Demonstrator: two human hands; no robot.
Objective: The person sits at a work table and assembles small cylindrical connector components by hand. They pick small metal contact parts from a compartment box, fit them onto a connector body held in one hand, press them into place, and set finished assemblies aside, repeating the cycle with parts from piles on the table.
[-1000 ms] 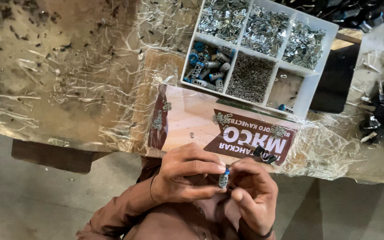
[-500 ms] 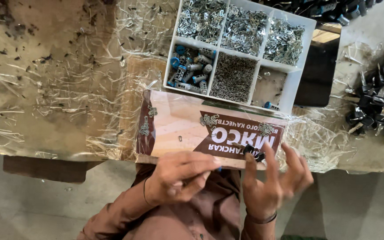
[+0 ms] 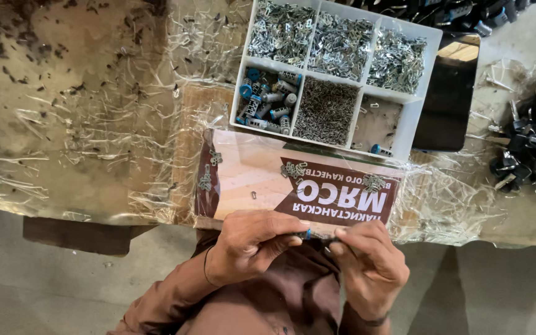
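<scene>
Glossy crinkled plastic film (image 3: 63,174) — shiny metal clips (image 3: 280,31), white plastic tray (image 3: 426,74).

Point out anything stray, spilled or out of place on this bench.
Small metal clips lie loose on the printed card instead of in the white compartment tray. One blue-capped piece sits outside the tray's near wall. Dark debris litters the crinkled plastic sheet.

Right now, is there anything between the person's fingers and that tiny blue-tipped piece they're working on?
Nothing visible. The left hand and right hand meet at the table edge, fingertips pinching the small blue-tipped part directly. The printed board lies just beyond it, not between.
</scene>
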